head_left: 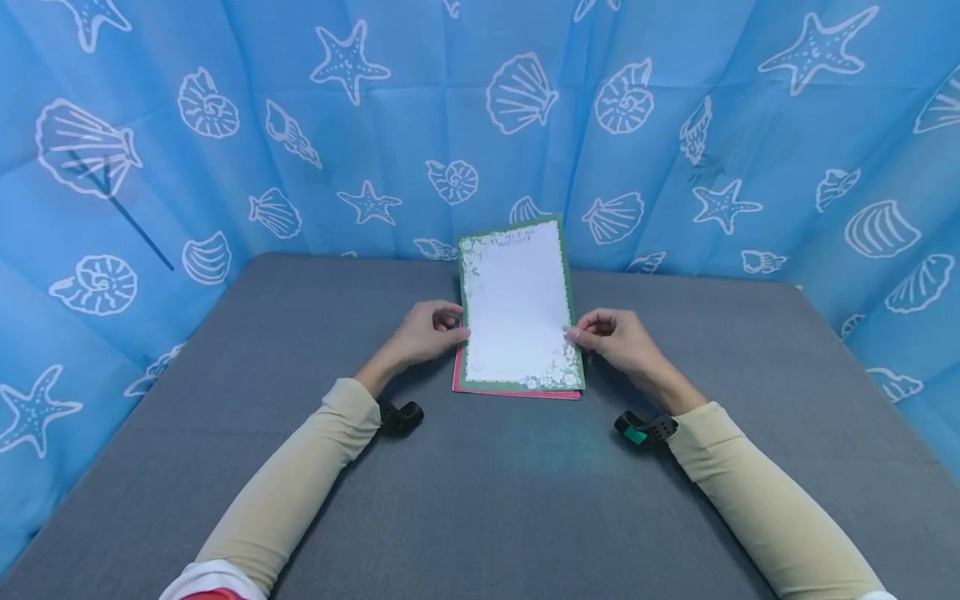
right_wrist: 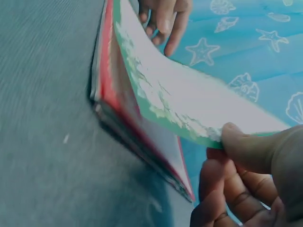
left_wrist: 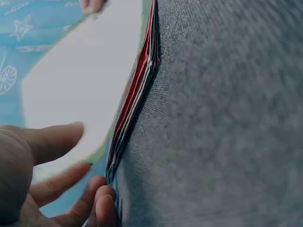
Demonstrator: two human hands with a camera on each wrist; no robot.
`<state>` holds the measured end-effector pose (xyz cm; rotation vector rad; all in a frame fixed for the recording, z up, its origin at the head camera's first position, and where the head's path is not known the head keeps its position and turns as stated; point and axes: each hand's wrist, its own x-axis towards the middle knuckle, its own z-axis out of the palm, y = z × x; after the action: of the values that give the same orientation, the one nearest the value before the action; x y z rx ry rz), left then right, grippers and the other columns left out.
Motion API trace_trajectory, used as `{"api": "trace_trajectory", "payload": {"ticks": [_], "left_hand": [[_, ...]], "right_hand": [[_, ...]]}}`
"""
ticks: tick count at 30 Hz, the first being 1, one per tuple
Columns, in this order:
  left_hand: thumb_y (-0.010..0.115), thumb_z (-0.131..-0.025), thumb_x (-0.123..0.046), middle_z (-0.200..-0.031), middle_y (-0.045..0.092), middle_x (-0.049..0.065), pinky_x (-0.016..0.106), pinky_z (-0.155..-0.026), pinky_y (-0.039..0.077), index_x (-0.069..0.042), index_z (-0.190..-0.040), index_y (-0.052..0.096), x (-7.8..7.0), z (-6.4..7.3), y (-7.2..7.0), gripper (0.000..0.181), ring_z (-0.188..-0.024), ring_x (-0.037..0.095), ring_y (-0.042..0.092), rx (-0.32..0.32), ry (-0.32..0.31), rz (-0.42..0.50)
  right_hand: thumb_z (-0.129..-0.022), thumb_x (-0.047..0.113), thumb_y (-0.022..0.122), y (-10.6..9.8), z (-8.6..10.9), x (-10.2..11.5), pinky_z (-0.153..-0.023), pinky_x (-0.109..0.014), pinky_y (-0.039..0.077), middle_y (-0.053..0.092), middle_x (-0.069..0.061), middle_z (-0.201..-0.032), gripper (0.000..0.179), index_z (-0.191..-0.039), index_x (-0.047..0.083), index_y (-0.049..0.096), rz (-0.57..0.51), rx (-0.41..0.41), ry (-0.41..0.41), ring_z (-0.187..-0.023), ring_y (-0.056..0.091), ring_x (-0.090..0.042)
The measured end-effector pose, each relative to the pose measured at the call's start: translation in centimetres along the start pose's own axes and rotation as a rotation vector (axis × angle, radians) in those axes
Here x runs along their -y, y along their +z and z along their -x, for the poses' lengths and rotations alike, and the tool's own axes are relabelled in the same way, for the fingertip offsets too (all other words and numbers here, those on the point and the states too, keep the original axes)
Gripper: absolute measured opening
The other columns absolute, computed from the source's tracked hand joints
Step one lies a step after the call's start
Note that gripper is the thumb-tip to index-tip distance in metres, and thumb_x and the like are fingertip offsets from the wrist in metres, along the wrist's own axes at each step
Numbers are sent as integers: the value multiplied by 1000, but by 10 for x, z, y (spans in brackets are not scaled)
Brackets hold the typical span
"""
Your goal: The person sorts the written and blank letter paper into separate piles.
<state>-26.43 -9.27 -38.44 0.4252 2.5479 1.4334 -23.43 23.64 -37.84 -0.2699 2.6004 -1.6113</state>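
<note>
A green-bordered sheet of paper (head_left: 516, 308) with a white middle and pale flowers tops a stack of red-edged sheets (right_wrist: 109, 87). My right hand (head_left: 617, 337) pinches the sheet's right edge, thumb on its face and fingers beneath. In the right wrist view, that side of the sheet is raised off the stack. At the left edge, my left hand (head_left: 429, 332) holds its thumb over the sheet, with a gap between thumb and index finger. Its index fingertip is right at the green edge in the left wrist view, other fingertips beside the stack (left_wrist: 135, 94).
A grey cloth-covered table (head_left: 480, 500) lies under the stack and both forearms. Behind it hangs a blue curtain (head_left: 420, 125) printed with white shells and starfish. Black bands (head_left: 401, 417) are worn on both wrists.
</note>
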Motion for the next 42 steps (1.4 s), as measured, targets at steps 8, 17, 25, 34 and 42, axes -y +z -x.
{"api": "trace_trajectory", "payload": {"ticks": [8, 17, 25, 34, 42], "left_hand": [[67, -99, -12, -114, 69, 20, 47, -90, 54, 1, -136, 55, -7, -2, -18, 42, -106, 36, 66, -92, -53, 197], [64, -99, -4, -104, 69, 19, 52, -93, 54, 7, -120, 65, -16, 2, -52, 23, -102, 39, 67, -25, -126, 264], [58, -101, -4, -108, 62, 22, 51, -92, 54, 11, -122, 60, -16, 5, -80, 26, -89, 26, 66, -92, -216, 247], [52, -102, -5, -120, 56, 27, 49, -88, 56, 12, -127, 58, -5, 20, -117, 31, -94, 32, 66, -111, -293, 23], [49, -93, -2, -88, 58, 14, 38, -71, 57, 1, -76, 62, 15, 30, -135, 22, -70, 22, 60, -65, -393, -129]], "right_hand": [[-98, 10, 69, 7, 2, 13, -74, -31, 54, 66, 0, -86, 22, -102, -10, 61, -180, -1, -55, -78, 62, -12], [-99, 12, 67, 25, -5, 32, -72, -31, 53, 67, 0, -85, 20, -102, -7, 62, -262, -7, -61, -77, 62, -16], [-99, 9, 67, 55, -29, 54, -73, -32, 58, 67, -4, -83, 15, -101, -5, 62, -350, 26, 25, -72, 63, -16], [-94, 6, 72, 108, -52, 74, -71, -35, 60, 68, -9, -80, 14, -97, -7, 68, -336, 43, 124, -63, 65, -13], [-92, 10, 76, 144, -60, 76, -61, -30, 58, 71, -12, -71, 14, -88, -3, 74, -125, 84, 190, -56, 67, -14]]}}
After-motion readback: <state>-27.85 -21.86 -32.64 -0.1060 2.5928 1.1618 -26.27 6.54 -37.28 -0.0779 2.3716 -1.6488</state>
